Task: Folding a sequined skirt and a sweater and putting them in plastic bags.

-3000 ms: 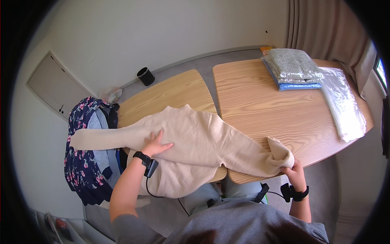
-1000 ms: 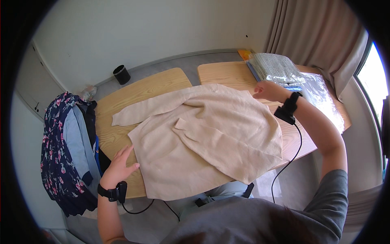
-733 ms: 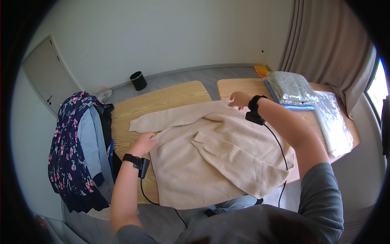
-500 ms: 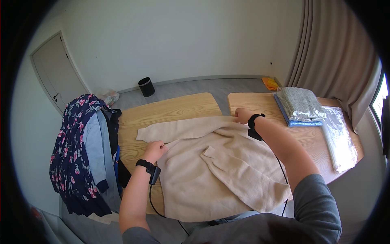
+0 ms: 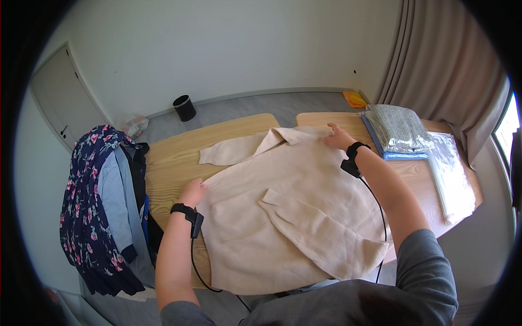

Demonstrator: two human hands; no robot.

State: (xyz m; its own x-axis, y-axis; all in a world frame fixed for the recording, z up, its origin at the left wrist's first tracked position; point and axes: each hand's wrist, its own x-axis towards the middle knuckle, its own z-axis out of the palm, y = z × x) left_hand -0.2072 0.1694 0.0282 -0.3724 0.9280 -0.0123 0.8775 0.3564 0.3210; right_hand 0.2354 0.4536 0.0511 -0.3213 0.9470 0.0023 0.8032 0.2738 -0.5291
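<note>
A beige knitted sweater (image 5: 293, 223) is spread across the wooden tables in front of me. One sleeve (image 5: 321, 239) lies across its near right part, cuff toward the middle. The other sleeve (image 5: 225, 151) stretches left along the far side, with a raised fold close to the body. My left hand (image 5: 192, 193) is closed on the sweater's left edge, its fingertips partly hidden. At the far right edge, my right hand (image 5: 340, 138) pinches the fabric near the shoulder. Black wrist devices with cables are strapped to both wrists.
Several garments hang over the left table end, a floral dark blue one (image 5: 89, 217) outermost. On the right table (image 5: 413, 179) lie a bagged grey knit (image 5: 397, 127) and clear plastic bags (image 5: 451, 179). A gap separates the tables at the back. A black bin (image 5: 184, 108) stands beyond.
My right hand has moved slightly farther away, drawing the sweater's far edge with it. The far sleeve has shifted and buckled into a fold. My left hand has moved slightly left.
</note>
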